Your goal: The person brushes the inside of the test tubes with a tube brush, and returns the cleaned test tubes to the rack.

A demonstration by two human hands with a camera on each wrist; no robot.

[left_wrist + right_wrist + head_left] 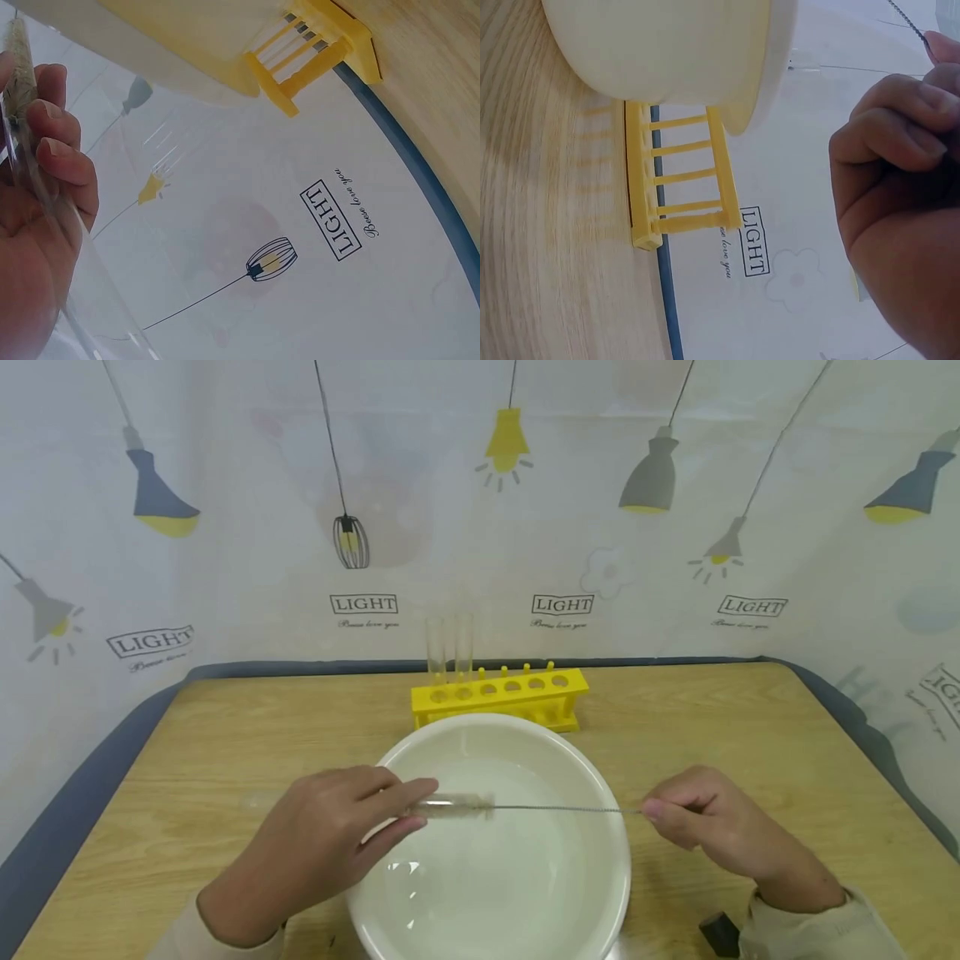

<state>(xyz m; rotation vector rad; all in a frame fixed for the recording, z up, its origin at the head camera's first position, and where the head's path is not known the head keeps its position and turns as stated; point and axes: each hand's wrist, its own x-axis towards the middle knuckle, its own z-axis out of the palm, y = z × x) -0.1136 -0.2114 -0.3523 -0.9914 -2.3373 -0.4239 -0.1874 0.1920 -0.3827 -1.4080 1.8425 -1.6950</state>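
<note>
Over the white basin (619, 860), my left hand (322, 827) grips a clear glass test tube (444, 803), lying nearly level with its mouth to the right. Pale bristles of a test tube brush (20, 71) show inside the tube in the left wrist view, near its mouth. The brush's twisted wire handle (558, 808) runs out to the right across the basin. My right hand (708, 822) pinches the far end of that wire just beyond the basin's right rim, other fingers curled in. Water with bright reflections lies in the basin.
Behind the basin stands a yellow test tube rack (498, 691). Two clear test tubes, one of them the right-hand tube (464, 647), stand upright at its left end. A small black object (720, 933) lies by my right sleeve. A printed curtain (465, 527) hangs behind the wooden table (712, 718).
</note>
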